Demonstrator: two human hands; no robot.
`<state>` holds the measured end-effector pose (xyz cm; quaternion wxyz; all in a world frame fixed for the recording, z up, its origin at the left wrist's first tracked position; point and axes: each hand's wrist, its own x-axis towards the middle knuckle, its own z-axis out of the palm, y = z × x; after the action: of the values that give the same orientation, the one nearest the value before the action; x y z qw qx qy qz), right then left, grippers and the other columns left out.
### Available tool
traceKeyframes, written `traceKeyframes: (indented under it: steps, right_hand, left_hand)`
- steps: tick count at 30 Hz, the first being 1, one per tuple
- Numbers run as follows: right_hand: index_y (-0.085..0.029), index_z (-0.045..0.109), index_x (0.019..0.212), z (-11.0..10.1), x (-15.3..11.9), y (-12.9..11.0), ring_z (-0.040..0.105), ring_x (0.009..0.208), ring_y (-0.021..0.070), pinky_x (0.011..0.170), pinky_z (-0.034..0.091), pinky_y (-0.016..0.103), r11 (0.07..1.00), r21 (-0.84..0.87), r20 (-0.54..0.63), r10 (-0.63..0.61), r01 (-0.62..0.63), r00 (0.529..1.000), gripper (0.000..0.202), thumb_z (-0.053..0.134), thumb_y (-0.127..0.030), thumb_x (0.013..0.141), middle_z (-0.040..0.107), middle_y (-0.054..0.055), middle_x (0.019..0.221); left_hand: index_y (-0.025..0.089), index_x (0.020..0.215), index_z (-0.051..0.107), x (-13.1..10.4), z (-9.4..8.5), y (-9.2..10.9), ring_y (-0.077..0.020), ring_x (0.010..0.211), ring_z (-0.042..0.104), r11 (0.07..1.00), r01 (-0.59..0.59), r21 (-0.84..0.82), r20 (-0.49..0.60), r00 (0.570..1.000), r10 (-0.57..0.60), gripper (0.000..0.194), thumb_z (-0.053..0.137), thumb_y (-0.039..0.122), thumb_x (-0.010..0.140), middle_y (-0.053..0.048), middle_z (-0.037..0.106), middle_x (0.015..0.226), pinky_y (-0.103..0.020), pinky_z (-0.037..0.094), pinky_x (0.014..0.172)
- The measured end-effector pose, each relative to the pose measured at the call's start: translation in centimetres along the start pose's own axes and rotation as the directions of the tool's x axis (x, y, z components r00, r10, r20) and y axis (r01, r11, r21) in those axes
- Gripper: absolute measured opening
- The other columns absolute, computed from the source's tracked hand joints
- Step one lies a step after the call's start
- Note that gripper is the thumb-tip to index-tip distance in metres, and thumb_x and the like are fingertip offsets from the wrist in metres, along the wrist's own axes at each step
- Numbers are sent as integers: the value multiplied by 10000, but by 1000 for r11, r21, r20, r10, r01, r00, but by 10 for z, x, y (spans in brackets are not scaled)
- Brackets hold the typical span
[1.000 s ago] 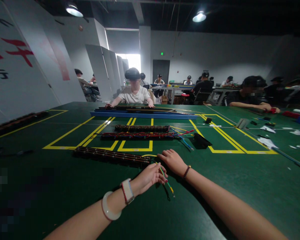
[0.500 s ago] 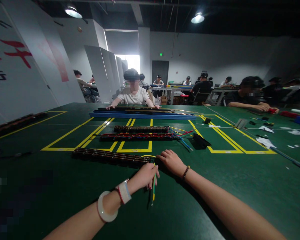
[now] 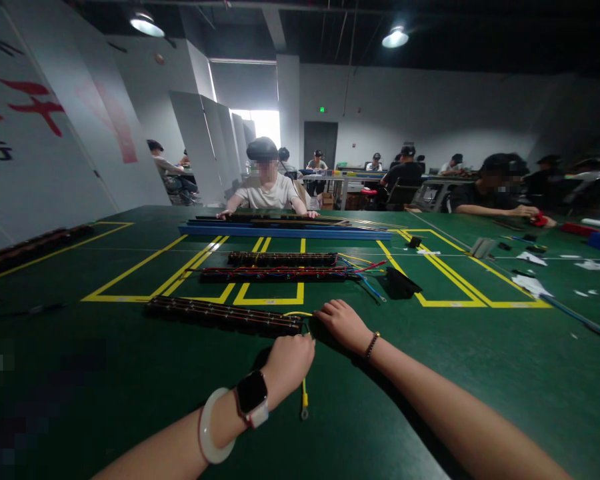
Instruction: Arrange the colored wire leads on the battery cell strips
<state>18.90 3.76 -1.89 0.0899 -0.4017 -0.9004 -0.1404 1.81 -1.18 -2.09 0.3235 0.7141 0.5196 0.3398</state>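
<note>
A long dark strip assembly (image 3: 225, 316) with copper-coloured lines lies in front of me, with wires at its right end. My left hand (image 3: 289, 361) is closed around a yellow-green ground wire (image 3: 305, 387), whose ring terminal hangs out below the fist. Beside it, my right hand (image 3: 343, 325) has its fingers curled at the strip's right end, where a yellow wire (image 3: 297, 313) runs into them. The fingertips of both hands are mostly hidden.
Two more wired strips (image 3: 275, 274) lie farther off, near a black piece (image 3: 403, 283). Behind them are long bars on a blue rail (image 3: 285, 231), touched by a co-worker (image 3: 267, 190). Paper scraps (image 3: 533, 285) and cables lie at the right. Yellow tape marks the green table (image 3: 430, 413).
My left hand has rolled over, palm down, bringing the watch face into view. The wire's ring terminal has turned to show its hole. My right hand stays in place.
</note>
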Motion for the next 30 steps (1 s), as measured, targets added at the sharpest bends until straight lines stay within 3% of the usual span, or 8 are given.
traceKeyframes:
  steps: [5,9,14,19,24,30]
  right_hand:
    - [-187,561,1089,-1,1,-5,481,831,174,761,333,297,995,84,-31,65,-62,997,244,406,-206,901,565,69,866]
    - [-187,520,1156,-3,1,-14,489,912,168,814,344,304,956,267,-68,141,-118,988,299,373,-292,918,567,75,961]
    - [-182,468,1226,-3,-1,-22,456,1022,191,901,320,345,889,441,-71,174,-126,982,395,398,-388,897,532,91,1093]
    - [-179,463,1238,-2,0,-25,446,1009,219,889,320,364,852,496,-31,212,-169,977,550,548,-480,785,524,94,1074]
    - [-181,538,1137,-2,3,-24,462,928,197,820,327,327,849,471,32,253,-237,967,478,580,-479,765,538,73,985]
    - [-167,619,913,-2,8,-18,502,816,164,718,322,271,821,487,123,273,-298,954,354,567,-490,777,582,47,862]
  left_hand:
    - [197,552,470,-2,3,0,-287,758,537,998,-23,-65,9,1000,24,224,571,287,730,47,233,494,-467,334,839]
    - [187,573,504,-2,3,-1,-274,716,534,990,-138,-17,34,990,138,244,537,332,765,18,298,492,-447,341,812]
    - [166,642,552,-5,2,0,-231,639,533,917,-360,172,187,926,329,232,456,284,816,-68,475,565,-411,358,760]
    - [157,668,570,-8,1,3,-215,625,535,835,-492,245,277,861,426,240,427,263,830,-117,556,638,-361,372,700]
    - [156,668,576,-7,1,4,-176,569,525,770,-548,326,273,835,478,281,394,267,851,-104,569,618,-309,374,648]
    - [146,696,567,-5,0,7,-166,561,547,577,-597,558,341,798,497,299,336,227,869,-67,583,605,-270,370,566]
